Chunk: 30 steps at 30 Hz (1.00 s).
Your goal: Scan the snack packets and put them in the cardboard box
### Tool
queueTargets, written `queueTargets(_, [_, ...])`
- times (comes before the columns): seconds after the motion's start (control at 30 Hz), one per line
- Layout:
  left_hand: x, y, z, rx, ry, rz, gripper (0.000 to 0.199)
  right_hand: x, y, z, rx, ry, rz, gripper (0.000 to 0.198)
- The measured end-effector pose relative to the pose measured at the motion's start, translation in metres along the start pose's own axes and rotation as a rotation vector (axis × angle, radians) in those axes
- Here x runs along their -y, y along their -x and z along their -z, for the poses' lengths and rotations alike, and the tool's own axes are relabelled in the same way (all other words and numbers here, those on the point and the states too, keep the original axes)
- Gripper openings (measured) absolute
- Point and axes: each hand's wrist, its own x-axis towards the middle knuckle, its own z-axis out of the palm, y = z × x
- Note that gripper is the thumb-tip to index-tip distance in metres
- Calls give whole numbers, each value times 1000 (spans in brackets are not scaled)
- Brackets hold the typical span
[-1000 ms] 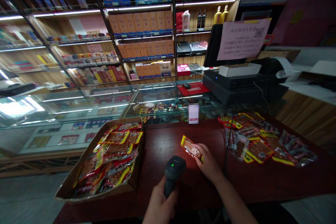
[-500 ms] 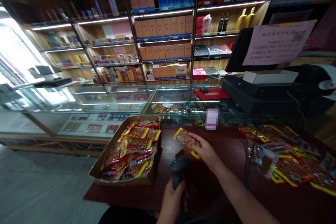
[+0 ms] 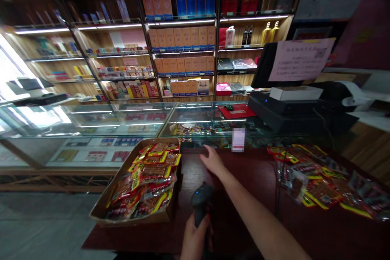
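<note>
My left hand [image 3: 195, 231] is wrapped round the handle of a dark barcode scanner [image 3: 201, 201] with a small blue light, held above the counter near its front edge. My right hand [image 3: 212, 161] reaches out over the dark red counter with thumb and fingers apart and nothing in it. To the left of both hands sits a cardboard box [image 3: 173, 207] piled with red and yellow snack packets [image 3: 155, 170]. More snack packets [image 3: 324, 193] lie in a loose heap on the right side of the counter.
A small pinkish card [image 3: 238, 140] stands at the counter's back edge. Behind it runs a glass display case [image 3: 143, 118] with a red mouse mat [image 3: 240, 111] on top. A monitor with a paper notice [image 3: 301, 60] stands at the right. A cable [image 3: 278, 195] hangs before the heap.
The snack packet has left my right hand, which has opened and moved slightly left and forward. My left hand still grips the scanner. The view has shifted a little.
</note>
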Motion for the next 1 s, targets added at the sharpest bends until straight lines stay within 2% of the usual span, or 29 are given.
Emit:
queueTargets(0.03, [-1,1,-1,6,11,8,57,-23,7,27,-111,214,-67,63])
queueTargets(0.1, [-4,2,-2,13,26,24,59,-71,20,83,-297,590,-299,72])
queueTargets(0.17, [-7,4,-4,12,31,24,59,-114,33,133,-381,812,-521,77])
queueTargets(0.23, [-9,5,-4,1,25,17,60,-149,46,167,-418,929,-598,78])
queueTargets(0.3, [-11,5,-5,-11,14,18,63,-169,59,179,-437,1006,-556,76])
queueTargets(0.37, [-12,6,-5,-15,7,15,65,-175,72,170,-459,1074,-431,72])
queueTargets(0.47, [-13,6,-5,0,13,9,67,-161,89,127,-424,1067,-176,63])
queueTargets(0.57, [-14,6,-4,3,17,22,67,-137,103,82,-278,864,79,54])
queueTargets(0.67, [-14,6,-4,7,5,26,66,-119,110,61,-145,668,227,54])
queueTargets(0.73, [-15,7,-3,16,6,25,64,-117,112,62,-169,639,216,54])
queueTargets(0.87, [-15,7,-4,19,22,31,62,-125,116,74,-343,752,34,59])
queueTargets(1.0, [-14,6,-5,2,1,37,63,-133,119,79,-310,683,74,33])
